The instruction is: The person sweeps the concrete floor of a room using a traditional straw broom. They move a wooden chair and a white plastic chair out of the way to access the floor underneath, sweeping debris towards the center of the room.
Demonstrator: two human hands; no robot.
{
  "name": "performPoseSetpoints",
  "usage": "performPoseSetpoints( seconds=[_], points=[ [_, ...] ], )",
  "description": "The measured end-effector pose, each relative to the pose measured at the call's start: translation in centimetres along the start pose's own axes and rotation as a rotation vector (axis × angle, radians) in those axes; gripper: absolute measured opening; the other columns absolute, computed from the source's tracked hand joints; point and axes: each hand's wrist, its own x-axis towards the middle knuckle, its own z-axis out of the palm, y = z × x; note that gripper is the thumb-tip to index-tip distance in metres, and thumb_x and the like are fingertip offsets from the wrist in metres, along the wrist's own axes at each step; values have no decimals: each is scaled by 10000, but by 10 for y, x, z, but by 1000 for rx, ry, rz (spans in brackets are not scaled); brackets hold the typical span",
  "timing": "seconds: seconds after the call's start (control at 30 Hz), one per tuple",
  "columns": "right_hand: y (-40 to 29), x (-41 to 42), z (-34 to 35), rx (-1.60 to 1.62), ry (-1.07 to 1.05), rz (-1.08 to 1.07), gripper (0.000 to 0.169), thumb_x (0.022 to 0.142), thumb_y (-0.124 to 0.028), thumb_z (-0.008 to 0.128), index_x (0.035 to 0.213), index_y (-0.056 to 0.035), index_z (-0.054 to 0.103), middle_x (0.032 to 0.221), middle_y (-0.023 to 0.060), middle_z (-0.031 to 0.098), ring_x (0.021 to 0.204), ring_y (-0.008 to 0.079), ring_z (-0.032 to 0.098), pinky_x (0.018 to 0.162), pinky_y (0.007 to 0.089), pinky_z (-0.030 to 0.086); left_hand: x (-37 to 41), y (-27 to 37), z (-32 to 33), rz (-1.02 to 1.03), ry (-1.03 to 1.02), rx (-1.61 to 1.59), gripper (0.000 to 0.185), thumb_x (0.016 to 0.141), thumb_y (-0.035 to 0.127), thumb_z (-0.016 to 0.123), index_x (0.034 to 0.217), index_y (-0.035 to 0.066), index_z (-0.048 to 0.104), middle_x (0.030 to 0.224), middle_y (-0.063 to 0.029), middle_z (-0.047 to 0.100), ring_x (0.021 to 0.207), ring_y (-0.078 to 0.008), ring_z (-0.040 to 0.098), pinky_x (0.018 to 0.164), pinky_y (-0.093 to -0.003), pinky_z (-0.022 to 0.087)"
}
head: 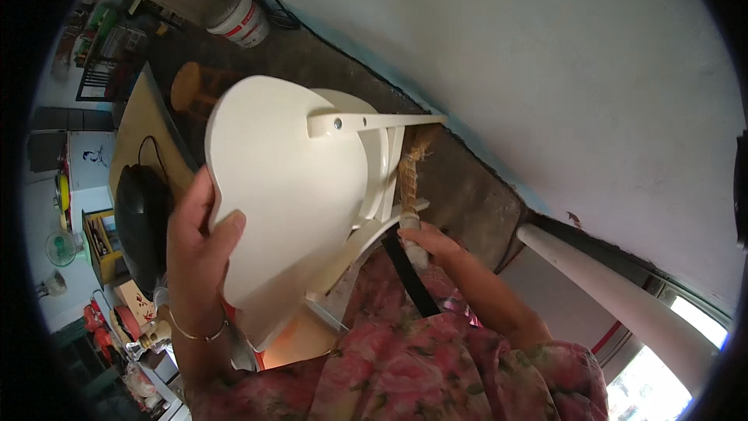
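Observation:
My left hand [201,234] grips the edge of a white chair [286,181], its thumb lying on the broad flat panel. The chair is tilted, with its curved parts and a leg turned towards the wall. In my right hand [429,242] is the pale wrapped handle of a straw hand broom [409,181]. The broom's bristles point away from me, beside the chair's leg and above the floor. A black strap hangs near my right hand, over the floral clothing.
A white wall [526,58] runs along the right, with a pale pipe [613,298] near its corner. At the left stand a table [137,123] with a black covered object [140,228], and a wooden stool [187,88]. A white bucket [242,23] is farther off.

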Motion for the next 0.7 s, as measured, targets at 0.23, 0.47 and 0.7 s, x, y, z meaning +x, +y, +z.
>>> performPoseSetpoints(
  seconds=[0.23,0.47,0.7],
  points=[
    [-38,53,43,168,-172,-26,230,863,-200,607,964,-4,542,765,97,622,667,194,615,599,331,517,42,-18,-18,55,161,73,563,773,46,523,1316,-58,414,1242,-163,536,1102,-181,530,958,-291,380],
    [-86,93,57,243,-136,-24,327,839,-181,637,1057,0,474,784,108,610,685,196,620,588,327,532,118,-18,-63,-12,232,65,541,789,119,553,1288,-61,451,1125,-152,588,958,-176,583,827,-256,447],
    [-63,87,35,561,-75,88,382,818,-148,653,1066,14,412,814,140,570,658,202,599,545,332,531,152,-21,-77,-6,317,80,550,775,139,580,1271,-68,463,1073,-154,603,896,-171,596,787,-245,460]
  ],
)
